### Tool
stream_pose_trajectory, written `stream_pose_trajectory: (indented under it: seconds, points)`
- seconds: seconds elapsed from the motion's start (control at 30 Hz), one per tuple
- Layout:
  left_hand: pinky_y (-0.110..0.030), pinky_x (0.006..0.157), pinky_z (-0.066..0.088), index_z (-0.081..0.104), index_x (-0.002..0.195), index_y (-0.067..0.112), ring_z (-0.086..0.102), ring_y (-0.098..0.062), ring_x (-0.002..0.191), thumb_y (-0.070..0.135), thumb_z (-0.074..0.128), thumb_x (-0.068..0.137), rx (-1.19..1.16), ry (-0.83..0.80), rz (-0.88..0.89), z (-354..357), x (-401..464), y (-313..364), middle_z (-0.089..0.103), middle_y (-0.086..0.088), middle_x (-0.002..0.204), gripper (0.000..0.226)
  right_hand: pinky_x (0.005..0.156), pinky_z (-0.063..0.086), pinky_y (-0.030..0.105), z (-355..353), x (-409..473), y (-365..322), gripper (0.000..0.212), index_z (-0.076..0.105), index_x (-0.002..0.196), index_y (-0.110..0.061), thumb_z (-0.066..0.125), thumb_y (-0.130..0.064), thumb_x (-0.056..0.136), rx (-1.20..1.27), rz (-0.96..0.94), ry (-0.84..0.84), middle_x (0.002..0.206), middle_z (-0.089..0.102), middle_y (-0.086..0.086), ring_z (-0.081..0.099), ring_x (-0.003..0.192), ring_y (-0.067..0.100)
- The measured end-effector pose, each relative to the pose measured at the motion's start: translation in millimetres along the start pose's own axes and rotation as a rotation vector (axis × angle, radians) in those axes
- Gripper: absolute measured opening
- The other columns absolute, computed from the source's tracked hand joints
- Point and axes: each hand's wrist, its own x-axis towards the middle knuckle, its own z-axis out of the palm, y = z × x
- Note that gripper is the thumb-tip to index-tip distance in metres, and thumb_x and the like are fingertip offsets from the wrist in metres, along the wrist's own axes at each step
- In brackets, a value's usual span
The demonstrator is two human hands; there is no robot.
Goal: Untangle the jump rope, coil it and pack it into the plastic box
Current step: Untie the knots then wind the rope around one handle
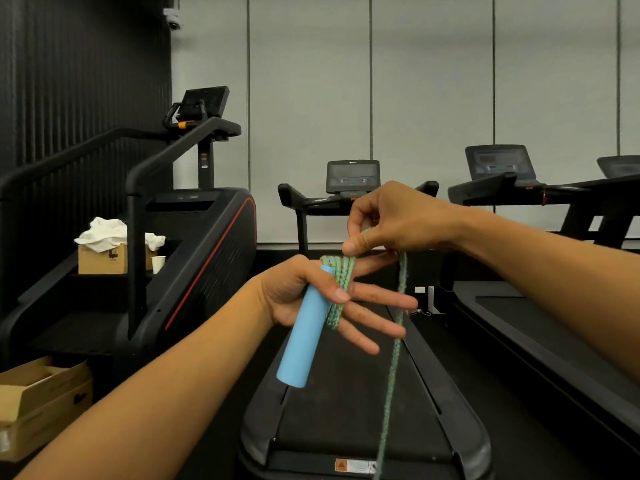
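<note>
Head view: our left hand [304, 299] pins handle [303, 337], coils; right hand [388, 220] pinches limp rope [393, 358] just above.

head view, forward and downward

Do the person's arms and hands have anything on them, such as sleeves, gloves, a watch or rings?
Nothing is worn. Both forearms are bare to the picture's edge, with no sleeve in view. The left hand and right hand show no gloves, rings, watch or bracelet.
</note>
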Motion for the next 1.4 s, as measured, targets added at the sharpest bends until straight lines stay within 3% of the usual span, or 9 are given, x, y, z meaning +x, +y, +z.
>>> stream_pose_trajectory:
  seconds: [0.2, 0.33, 0.47, 0.53, 0.6, 0.7, 0.87, 1.23, 1.4]
  points:
    - [-0.069, 0.108, 0.030, 0.035, 0.152, 0.009, 0.053, -0.043, 0.129, -0.001, 0.066, 0.077, 0.022, -0.026, 0.041, 2, -1, -2, 0.055, -0.023, 0.140, 0.082, 0.059, 0.044, 0.016, 12, 4, 8, 0.028, 0.071, 0.078, -0.013, 0.080, -0.037, 0.069, 0.104, 0.020, 0.017, 0.065, 0.066, -0.002, 0.056, 0.060, 0.005]
    - [-0.068, 0.108, 0.031, 0.038, 0.151, 0.015, 0.058, -0.040, 0.125, 0.000, 0.067, 0.074, 0.002, -0.033, 0.168, 3, -4, -5, 0.059, -0.020, 0.137, 0.084, 0.052, 0.051, 0.020, 24, -7, 15, 0.017, 0.063, 0.078, -0.008, 0.058, -0.015, 0.094, 0.661, 0.130, -0.095, 0.063, 0.067, 0.000, 0.063, 0.056, 0.009]
    - [-0.063, 0.120, 0.015, 0.022, 0.158, 0.012, 0.044, -0.043, 0.136, -0.003, 0.060, 0.070, -0.095, 0.036, 0.382, 6, 2, -9, 0.040, -0.027, 0.150, 0.096, 0.105, 0.046, 0.048, 68, -3, 22, 0.040, 0.053, 0.114, 0.005, 0.026, -0.023, 0.106, 0.768, 0.303, 0.078, 0.131, 0.053, 0.039, 0.055, 0.124, 0.046]
    - [-0.056, 0.122, 0.018, 0.023, 0.156, 0.002, 0.039, -0.040, 0.141, -0.002, 0.056, 0.069, -0.171, 0.101, 0.464, 3, 1, -9, 0.037, -0.027, 0.153, 0.093, 0.071, 0.058, 0.035, 91, -2, 23, 0.035, 0.060, 0.108, -0.009, 0.026, -0.014, 0.105, 0.690, 0.295, 0.132, 0.108, 0.069, 0.022, 0.072, 0.084, 0.028]
    - [-0.048, 0.121, 0.026, 0.027, 0.152, -0.005, 0.037, -0.039, 0.144, -0.002, 0.053, 0.069, -0.236, 0.183, 0.518, -2, -3, -8, 0.033, -0.028, 0.156, 0.087, 0.047, 0.041, 0.025, 85, -4, 30, 0.028, 0.064, 0.089, -0.011, 0.040, -0.005, 0.102, 0.933, 0.271, 0.001, 0.076, 0.062, 0.010, 0.050, 0.051, 0.013]
    - [-0.047, 0.121, 0.025, 0.030, 0.150, -0.007, 0.032, -0.040, 0.146, 0.000, 0.054, 0.067, -0.263, 0.278, 0.526, -11, -13, -7, 0.032, -0.029, 0.156, 0.087, 0.047, 0.038, 0.026, 85, -11, 46, 0.025, 0.069, 0.079, -0.008, 0.053, -0.007, 0.098, 0.903, 0.297, -0.107, 0.073, 0.063, 0.012, 0.043, 0.049, 0.013]
    - [-0.054, 0.120, 0.026, 0.039, 0.151, 0.012, 0.037, -0.038, 0.144, 0.008, 0.067, 0.056, -0.162, 0.431, 0.497, -18, -20, -4, 0.044, -0.019, 0.153, 0.099, 0.047, 0.038, 0.024, 83, -14, 36, 0.023, 0.064, 0.115, 0.003, 0.056, -0.008, 0.097, 0.815, 0.326, -0.203, 0.078, 0.065, 0.011, 0.044, 0.048, 0.011]
    - [-0.062, 0.119, 0.011, 0.028, 0.155, 0.035, 0.020, -0.056, 0.144, -0.004, 0.062, 0.059, -0.036, 0.256, 0.255, -17, -28, -3, 0.032, -0.011, 0.161, 0.109, 0.047, 0.047, 0.022, 35, -15, 14, 0.016, 0.070, 0.100, 0.005, 0.065, -0.005, 0.088, 0.391, 0.350, -0.370, 0.070, 0.066, 0.007, 0.052, 0.046, 0.010]
    - [-0.072, 0.113, 0.018, 0.056, 0.117, 0.003, 0.062, -0.041, 0.111, 0.000, 0.064, 0.060, -0.007, 0.190, 0.117, -9, -24, -2, 0.064, -0.018, 0.116, 0.058, 0.045, 0.043, 0.019, 27, -5, 2, 0.006, 0.070, 0.088, 0.004, 0.068, 0.004, 0.082, 0.269, 0.229, -0.219, 0.066, 0.067, 0.007, 0.051, 0.044, 0.007]
